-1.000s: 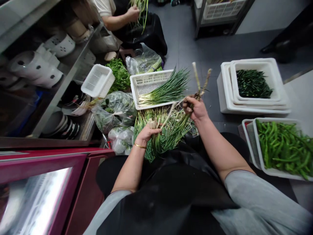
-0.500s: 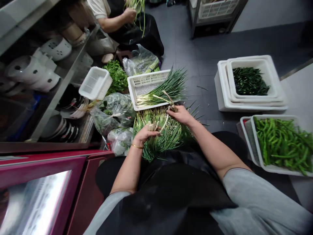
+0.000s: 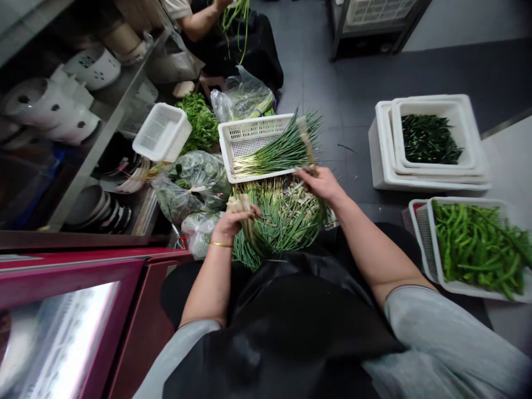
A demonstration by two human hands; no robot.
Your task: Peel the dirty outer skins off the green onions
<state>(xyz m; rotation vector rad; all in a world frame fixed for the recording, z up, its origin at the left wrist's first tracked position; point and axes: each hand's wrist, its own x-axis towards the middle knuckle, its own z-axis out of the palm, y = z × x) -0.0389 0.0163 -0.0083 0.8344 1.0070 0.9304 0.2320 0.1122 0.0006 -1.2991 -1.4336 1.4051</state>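
My left hand [image 3: 236, 220] is closed round a small bunch of scallions [image 3: 239, 203], their pale root ends pointing up and blurred. My right hand [image 3: 320, 184] is closed on some scallion stalks [image 3: 308, 148], a smeared pale strand rising above the fingers. Below both hands lies a big heap of loose scallions [image 3: 274, 224], green leaves toward me and pale ends toward the basket. Just beyond, a white perforated basket [image 3: 233, 133] holds a neat bundle of scallions [image 3: 278, 145], leaves hanging over its right edge.
At left are an empty white basket [image 3: 143, 136], leafy greens [image 3: 198, 123] and bagged vegetables [image 3: 193, 185]. White tubs [image 3: 380, 149] and a basket of green peppers [image 3: 474, 244] stand right. A co-worker [image 3: 199, 22] sits ahead holding green stalks. A shelf [image 3: 112, 124] borders the left.
My hands have moved apart: the left went left with its bunch, the right went up and right with stalks. The view has shifted slightly.
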